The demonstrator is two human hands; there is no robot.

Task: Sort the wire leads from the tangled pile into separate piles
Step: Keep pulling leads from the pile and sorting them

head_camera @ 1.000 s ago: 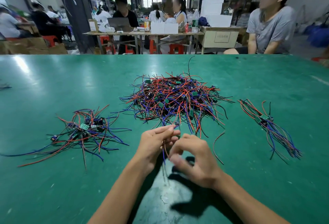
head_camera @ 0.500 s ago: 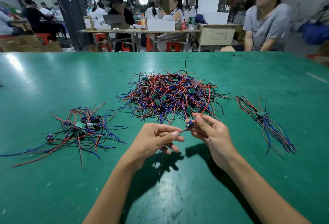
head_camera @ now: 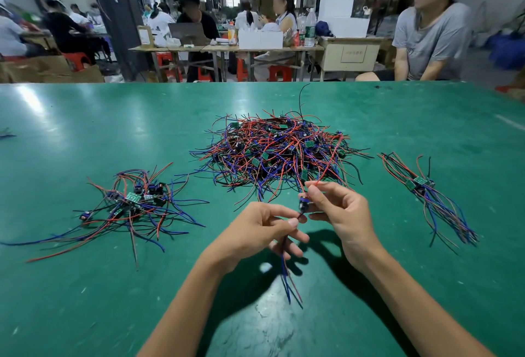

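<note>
A big tangled pile [head_camera: 279, 152] of red, blue and black wire leads with small green boards lies mid-table. A smaller spread pile [head_camera: 133, 203] sits to its left, and a thin straight bundle [head_camera: 426, 194] to its right. In front of the big pile my left hand [head_camera: 255, 231] pinches the wires of one lead [head_camera: 287, 271], whose blue and red ends hang below my fingers. My right hand [head_camera: 338, 209] pinches the same lead at its small dark component [head_camera: 303, 204], and a red wire rises from my fingers toward the pile.
The green table [head_camera: 85, 300] runs to a far edge where a person in a grey shirt [head_camera: 431, 38] sits at the right. Behind are work tables, red stools and other seated people. A few loose wire ends [head_camera: 7, 133] lie at the far left.
Both hands have stayed in front of the big pile. The pulled lead is stretched a little more between them, and its loose wire ends now hang lower under my left hand.
</note>
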